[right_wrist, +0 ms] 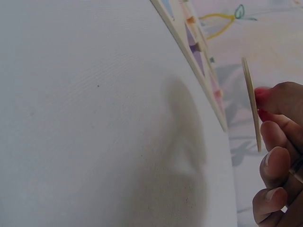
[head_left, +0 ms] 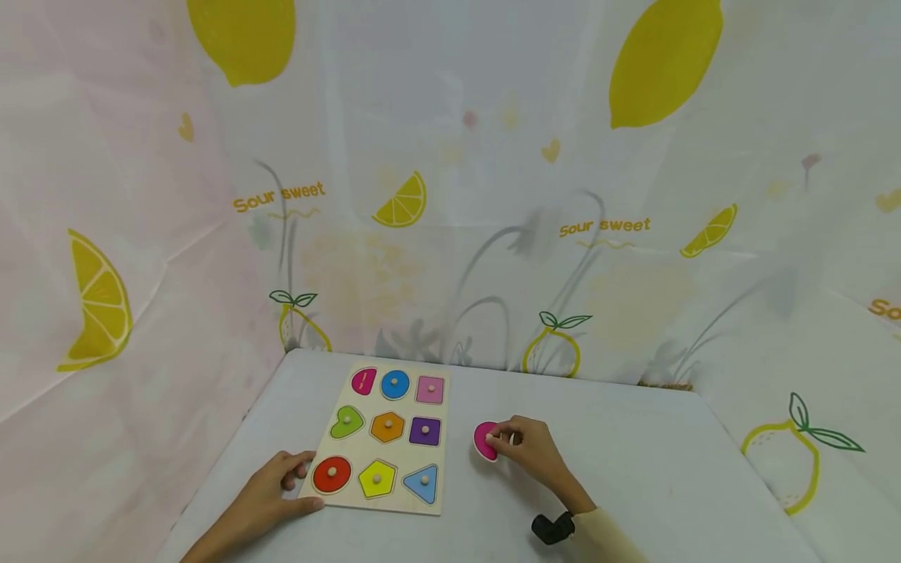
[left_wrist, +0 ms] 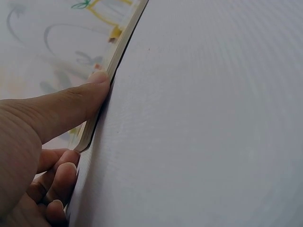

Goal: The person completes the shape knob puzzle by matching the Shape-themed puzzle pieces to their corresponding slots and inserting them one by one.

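Observation:
A wooden knob puzzle board [head_left: 394, 507] lies on the table, with rows of coloured shapes. My left hand [head_left: 274, 493] grips its near left corner; in the left wrist view the thumb [left_wrist: 71, 106] lies along the board's edge [left_wrist: 90, 127] and the fingers bend at the corner. To the right of the board, my right hand [head_left: 531, 453] pinches a magenta puzzle piece [head_left: 482, 442] by its small knob. From the right wrist, this thin wooden piece [right_wrist: 251, 104] shows edge-on, raised over the table. The board's far left spot [head_left: 364, 381] is magenta, half-round and without a knob.
Knobbed pieces sit in the other spots, among them a red circle [head_left: 332, 475], a yellow pentagon [head_left: 377, 478] and a blue triangle [head_left: 422, 485]. The white table [head_left: 633, 469] meets a lemon-printed cloth [head_left: 450, 274] at the back and sides.

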Tool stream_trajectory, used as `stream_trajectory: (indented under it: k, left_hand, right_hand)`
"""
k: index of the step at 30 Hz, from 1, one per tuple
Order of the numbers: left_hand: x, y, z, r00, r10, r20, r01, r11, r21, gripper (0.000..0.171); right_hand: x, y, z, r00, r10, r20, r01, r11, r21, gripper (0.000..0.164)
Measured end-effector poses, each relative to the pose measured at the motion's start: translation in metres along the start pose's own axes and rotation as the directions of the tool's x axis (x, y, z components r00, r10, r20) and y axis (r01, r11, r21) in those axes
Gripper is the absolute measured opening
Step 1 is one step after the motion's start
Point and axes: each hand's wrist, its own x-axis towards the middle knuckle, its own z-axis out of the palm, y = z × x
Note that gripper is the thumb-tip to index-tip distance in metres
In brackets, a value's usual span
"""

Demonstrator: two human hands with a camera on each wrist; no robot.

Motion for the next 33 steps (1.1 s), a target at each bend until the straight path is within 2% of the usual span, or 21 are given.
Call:
stream_trajectory:
  k: [14, 20, 33]
  left_hand:
    - [-0.002, 0.000, 0.000, 1.000, 0.008, -0.001, -0.008, 1.000, -0.007, 0.085]
    - [-0.003, 0.002, 0.000, 1.000, -0.012, -0.001, 0.012, 1.000, -0.011, 0.085]
    - [-0.001, 0.002, 0.001, 1.000, -0.008, -0.007, 0.008, 1.000, 0.010, 0.088]
  right_hand:
    - [0.019, -0.014, 0.017, 0.999, -0.014, 0.045, 0.016, 1.000, -0.026, 0.013]
    - [0.027, -0.021, 0.026, 0.998, -0.030, 0.049, 0.031, 0.999, -0.021, 0.014]
    - [0.047, -0.032, 0.039, 0.998, -0.031, 0.059, 0.033, 0.999, -0.024, 0.013]
